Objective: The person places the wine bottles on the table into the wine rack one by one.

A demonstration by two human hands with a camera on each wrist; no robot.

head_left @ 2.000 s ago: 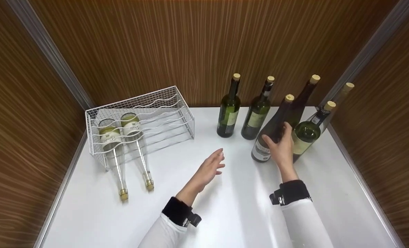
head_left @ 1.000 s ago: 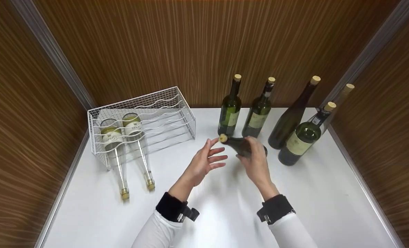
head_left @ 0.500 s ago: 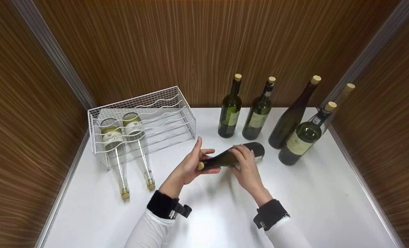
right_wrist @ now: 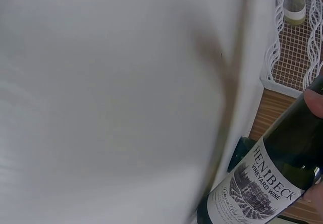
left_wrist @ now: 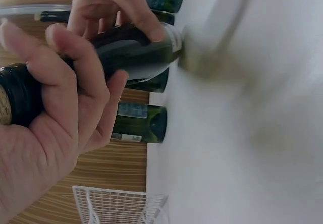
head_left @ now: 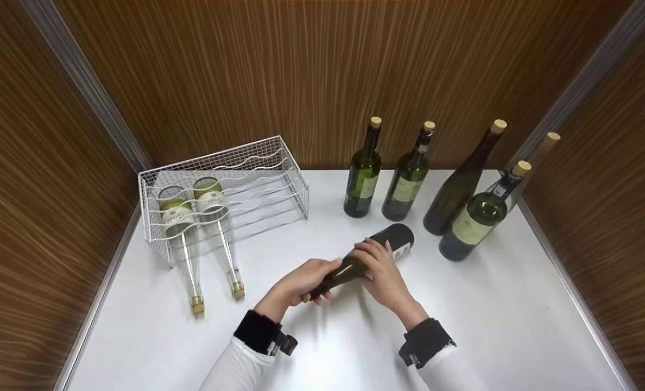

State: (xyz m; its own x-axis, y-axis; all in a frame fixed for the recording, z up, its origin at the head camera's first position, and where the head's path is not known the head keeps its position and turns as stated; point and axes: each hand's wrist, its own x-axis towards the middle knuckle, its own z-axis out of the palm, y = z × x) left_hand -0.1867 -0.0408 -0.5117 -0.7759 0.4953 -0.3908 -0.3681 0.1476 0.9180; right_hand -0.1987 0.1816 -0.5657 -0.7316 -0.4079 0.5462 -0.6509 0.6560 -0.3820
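A dark green wine bottle [head_left: 396, 239] lies tilted between both hands, its corked neck toward the lower left and its base toward the upper right. My left hand [head_left: 306, 279] grips the neck close to the cork, fingers curled round it in the left wrist view. My right hand [head_left: 381, 271] holds the bottle's body from above, thumb on the near side. A white label [right_wrist: 255, 188] reading "Henibeck Vineyard Wine" shows in the right wrist view. Two clear bottles [head_left: 209, 196] lie in a white wire rack [head_left: 301, 190] at the left, corked necks sticking out toward the front.
Two green bottles [head_left: 364, 176] [head_left: 406, 184] stand upright at the back. Farther right stand a tall dark bottle [head_left: 458, 187], a green labelled bottle [head_left: 473, 222] and a clear bottle [head_left: 539, 149] partly hidden behind it. Wood-grain panels [head_left: 322, 81] enclose the white table [head_left: 518, 326].
My right hand has lifted the dark bottle from the standing group at the right, brought it left and tipped it over. My left hand, earlier open, has closed round its neck.
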